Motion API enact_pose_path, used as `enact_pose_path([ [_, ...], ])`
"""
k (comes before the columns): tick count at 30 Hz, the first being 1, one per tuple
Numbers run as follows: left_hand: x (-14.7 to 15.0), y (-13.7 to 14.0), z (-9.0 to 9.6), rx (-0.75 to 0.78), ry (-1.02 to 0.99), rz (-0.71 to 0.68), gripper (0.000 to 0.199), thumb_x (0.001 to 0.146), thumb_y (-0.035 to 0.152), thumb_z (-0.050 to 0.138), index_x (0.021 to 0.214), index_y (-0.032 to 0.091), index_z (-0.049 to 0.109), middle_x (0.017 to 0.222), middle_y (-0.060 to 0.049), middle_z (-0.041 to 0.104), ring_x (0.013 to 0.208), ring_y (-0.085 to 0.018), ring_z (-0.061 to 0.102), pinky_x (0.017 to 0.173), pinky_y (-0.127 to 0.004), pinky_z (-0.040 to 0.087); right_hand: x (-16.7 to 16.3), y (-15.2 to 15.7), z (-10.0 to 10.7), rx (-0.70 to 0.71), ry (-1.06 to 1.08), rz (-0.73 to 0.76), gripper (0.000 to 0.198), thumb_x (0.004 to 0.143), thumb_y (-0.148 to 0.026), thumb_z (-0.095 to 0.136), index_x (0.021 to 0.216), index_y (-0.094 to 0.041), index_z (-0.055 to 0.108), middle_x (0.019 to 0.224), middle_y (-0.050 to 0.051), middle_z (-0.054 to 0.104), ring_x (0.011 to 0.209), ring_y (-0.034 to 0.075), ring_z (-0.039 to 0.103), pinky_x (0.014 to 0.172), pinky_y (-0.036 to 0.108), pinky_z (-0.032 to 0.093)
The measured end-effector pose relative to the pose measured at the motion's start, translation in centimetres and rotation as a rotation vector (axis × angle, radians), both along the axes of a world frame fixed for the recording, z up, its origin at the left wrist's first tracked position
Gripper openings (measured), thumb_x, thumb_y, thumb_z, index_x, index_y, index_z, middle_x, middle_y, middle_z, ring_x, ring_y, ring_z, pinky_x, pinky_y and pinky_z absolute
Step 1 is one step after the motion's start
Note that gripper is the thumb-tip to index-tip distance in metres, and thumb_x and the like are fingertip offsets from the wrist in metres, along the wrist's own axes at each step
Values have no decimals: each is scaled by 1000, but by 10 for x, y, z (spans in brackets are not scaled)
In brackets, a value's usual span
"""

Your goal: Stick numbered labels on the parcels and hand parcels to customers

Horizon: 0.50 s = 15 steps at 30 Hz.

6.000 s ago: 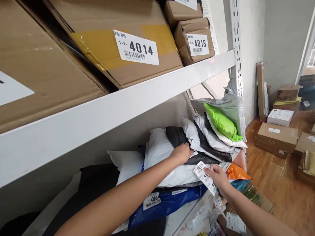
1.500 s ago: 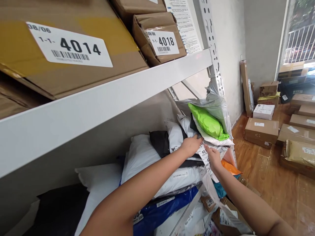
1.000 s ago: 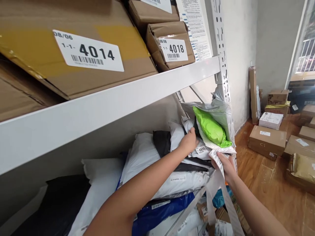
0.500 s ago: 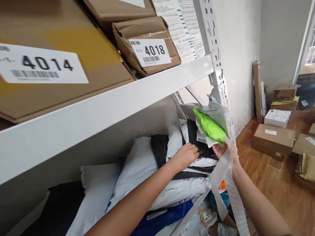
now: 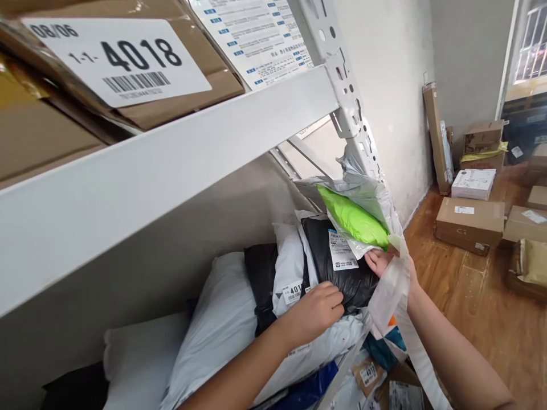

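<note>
My left hand (image 5: pixel 321 307) is closed at the lower edge of a black plastic mailing bag (image 5: pixel 356 290) with a white shipping label; what its fingers pinch is hidden. My right hand (image 5: pixel 387 266) has a long white strip of label backing (image 5: pixel 393 290) looped at the thumb and hanging down. Its fingertips reach under the edge of a bright green parcel (image 5: pixel 352 216), which lies against a crumpled white-grey bag (image 5: pixel 374 196). Left of the black bag stands a white mailing bag (image 5: pixel 284 253) with a number sticker, partly covered by my left hand and arm.
The white shelf beam (image 5: pixel 171 176) crosses above my hands, with a carton labelled 4018 (image 5: pixel 128 62) on it. A perforated upright (image 5: pixel 342 80) stands beside the bags. Below is a parcel labelled 4012 (image 5: pixel 367 370). Several cartons (image 5: pixel 470 225) lie on the wooden floor to the right.
The view has shifted, bringing the 4018 carton closer. The black bag now shows more of its front and label. My left hand is lower against the bags; the right stays by the green parcel.
</note>
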<state>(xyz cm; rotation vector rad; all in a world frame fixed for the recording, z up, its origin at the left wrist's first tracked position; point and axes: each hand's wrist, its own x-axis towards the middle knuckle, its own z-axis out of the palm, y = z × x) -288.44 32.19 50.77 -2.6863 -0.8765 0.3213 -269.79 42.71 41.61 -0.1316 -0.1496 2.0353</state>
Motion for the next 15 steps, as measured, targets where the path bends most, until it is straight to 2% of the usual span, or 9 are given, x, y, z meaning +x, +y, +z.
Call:
enact_pose_path([
  [8,-4,-2,-9,-122,-38,71,29,93,11,50,65,18,50,70,-1,53,68,-15,45,66,-33,37,2,2,6,-69,19,17,33,58,-38,73,54,-27,42,86,7,67,102,26,61,104,45,45],
  [15,-4,-1,-8,-154,-52,95,27,92,11,50,67,18,50,71,-1,54,69,-15,47,67,-32,37,0,5,3,-118,50,34,23,55,-35,73,62,-27,53,95,9,71,105,27,63,105,45,45],
])
